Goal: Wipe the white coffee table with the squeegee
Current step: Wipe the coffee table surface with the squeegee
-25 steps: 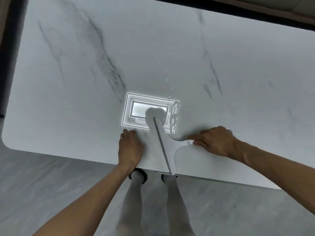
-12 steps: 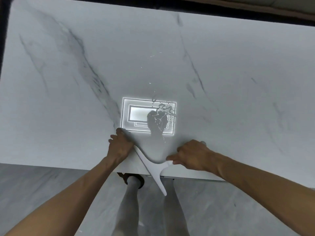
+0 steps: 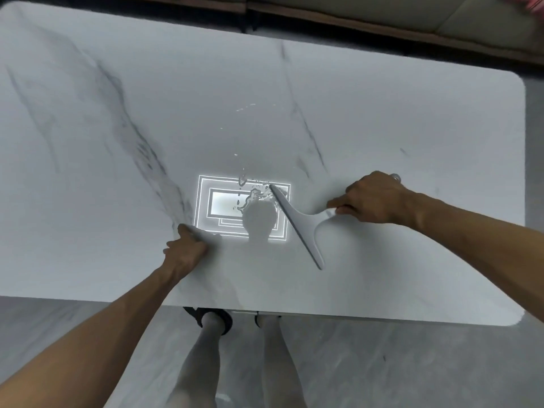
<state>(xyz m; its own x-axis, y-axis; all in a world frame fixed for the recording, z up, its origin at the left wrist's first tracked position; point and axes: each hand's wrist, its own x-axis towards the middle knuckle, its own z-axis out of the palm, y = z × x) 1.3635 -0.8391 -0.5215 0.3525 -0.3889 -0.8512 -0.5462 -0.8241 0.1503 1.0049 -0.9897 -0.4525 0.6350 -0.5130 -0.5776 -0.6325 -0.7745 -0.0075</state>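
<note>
The white coffee table [image 3: 382, 128] is not yet dry. The squeegee [image 3: 300, 228], which hung over the near edge a moment ago, is back on the top, right of the middle. The right hand [image 3: 374, 198] grips its handle; the left hand [image 3: 185, 251] rests beside it, fingers laid out but blurred. Water [image 3: 253, 197] touches the blade's far end, so probably a new stroke begins.

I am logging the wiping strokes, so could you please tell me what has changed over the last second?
The right hand has carried the squeegee from the near edge of the coffee table, where its blade overhung, farther onto the top and rightward; the blade's far tip now reaches the water. The grip on the handle is unchanged, and the left hand still rests on the tabletop.
</note>
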